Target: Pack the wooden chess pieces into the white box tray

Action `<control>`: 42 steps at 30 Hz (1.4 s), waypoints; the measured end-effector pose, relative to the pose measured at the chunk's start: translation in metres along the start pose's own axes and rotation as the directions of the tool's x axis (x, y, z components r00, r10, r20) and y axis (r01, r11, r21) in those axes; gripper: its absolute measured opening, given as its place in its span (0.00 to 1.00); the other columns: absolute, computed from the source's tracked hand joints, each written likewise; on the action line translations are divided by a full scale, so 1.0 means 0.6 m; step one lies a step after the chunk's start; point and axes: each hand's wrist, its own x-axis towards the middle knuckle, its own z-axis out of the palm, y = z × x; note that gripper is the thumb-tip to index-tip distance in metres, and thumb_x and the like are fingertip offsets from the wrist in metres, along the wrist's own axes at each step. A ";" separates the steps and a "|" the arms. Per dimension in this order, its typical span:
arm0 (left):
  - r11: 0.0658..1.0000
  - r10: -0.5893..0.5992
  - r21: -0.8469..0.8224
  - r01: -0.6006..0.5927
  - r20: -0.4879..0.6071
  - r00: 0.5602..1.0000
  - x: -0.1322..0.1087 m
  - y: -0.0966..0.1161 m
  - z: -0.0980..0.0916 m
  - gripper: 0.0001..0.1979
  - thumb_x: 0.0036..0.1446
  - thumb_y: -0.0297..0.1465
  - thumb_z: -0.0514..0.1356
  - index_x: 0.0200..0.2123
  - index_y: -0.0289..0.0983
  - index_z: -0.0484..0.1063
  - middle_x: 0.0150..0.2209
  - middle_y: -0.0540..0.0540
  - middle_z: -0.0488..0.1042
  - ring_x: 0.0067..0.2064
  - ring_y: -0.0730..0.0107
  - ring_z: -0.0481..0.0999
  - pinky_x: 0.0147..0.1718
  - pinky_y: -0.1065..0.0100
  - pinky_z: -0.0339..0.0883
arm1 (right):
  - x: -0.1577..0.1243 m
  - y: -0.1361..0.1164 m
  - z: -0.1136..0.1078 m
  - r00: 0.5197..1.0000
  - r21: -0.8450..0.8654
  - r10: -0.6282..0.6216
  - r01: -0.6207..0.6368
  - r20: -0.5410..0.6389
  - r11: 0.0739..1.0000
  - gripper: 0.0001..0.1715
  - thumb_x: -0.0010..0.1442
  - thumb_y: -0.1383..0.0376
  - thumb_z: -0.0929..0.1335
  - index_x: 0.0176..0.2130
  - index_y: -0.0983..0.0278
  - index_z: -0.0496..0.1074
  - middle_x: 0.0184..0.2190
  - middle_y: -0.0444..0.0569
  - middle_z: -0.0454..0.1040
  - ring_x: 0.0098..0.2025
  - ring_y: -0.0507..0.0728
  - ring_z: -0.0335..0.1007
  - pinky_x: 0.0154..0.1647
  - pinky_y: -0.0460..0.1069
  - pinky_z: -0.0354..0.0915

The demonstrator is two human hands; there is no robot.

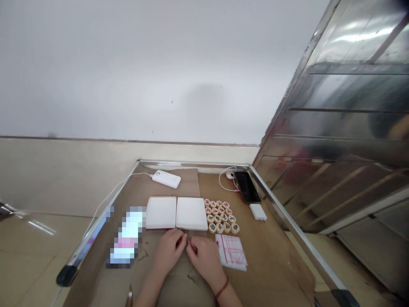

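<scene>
My left hand (170,250) rests on the cardboard with its fingers curled in, just below two flat white square boxes (161,212) set side by side. Close beside it, nearly touching at the fingertips, lies my right hand (204,256), also curled closed, with a dark red band on the wrist. Nothing shows in either hand. Right of the boxes, several round Chinese chess pieces (217,218) stand in rows, some with red characters and some with black. A folded sheet with red lines (233,250) lies below them, beside my right hand.
Cardboard (271,256) covers the metal-framed table. A white power bank (166,179) with a cable is at the back left; a blurred-out phone (128,236) is at left. A black phone (247,187) and white charger (258,212) lie at right. A wall stands behind.
</scene>
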 end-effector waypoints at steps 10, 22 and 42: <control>0.996 0.075 -0.047 -0.080 -0.101 0.992 -0.006 0.000 -0.004 0.16 0.63 0.31 0.49 0.24 0.38 0.67 0.24 0.48 0.70 0.29 0.70 0.70 0.29 0.70 0.61 | -0.029 0.032 -0.026 0.971 0.113 -0.048 0.077 -0.235 0.991 0.20 0.65 0.63 0.59 0.22 0.63 0.62 0.20 0.44 0.66 0.25 0.51 0.62 0.28 0.46 0.53; 0.972 0.170 0.203 -0.117 -0.272 0.947 -0.006 0.002 -0.003 0.06 0.56 0.30 0.57 0.35 0.41 0.74 0.52 0.41 0.70 0.60 0.46 0.60 0.53 0.46 0.59 | -0.117 0.152 -0.041 0.954 -0.100 0.023 -0.055 -0.298 0.993 0.15 0.64 0.59 0.61 0.43 0.57 0.74 0.45 0.52 0.76 0.47 0.61 0.70 0.47 0.57 0.65; 0.969 0.022 -0.241 -0.059 -0.154 0.988 -0.024 -0.004 -0.003 0.12 0.57 0.25 0.51 0.41 0.40 0.71 0.43 0.42 0.72 0.45 0.64 0.74 0.47 0.63 0.69 | 0.016 -0.023 -0.033 0.993 -0.107 -0.112 0.114 0.022 0.988 0.10 0.61 0.72 0.63 0.36 0.63 0.74 0.36 0.49 0.74 0.40 0.56 0.67 0.48 0.52 0.56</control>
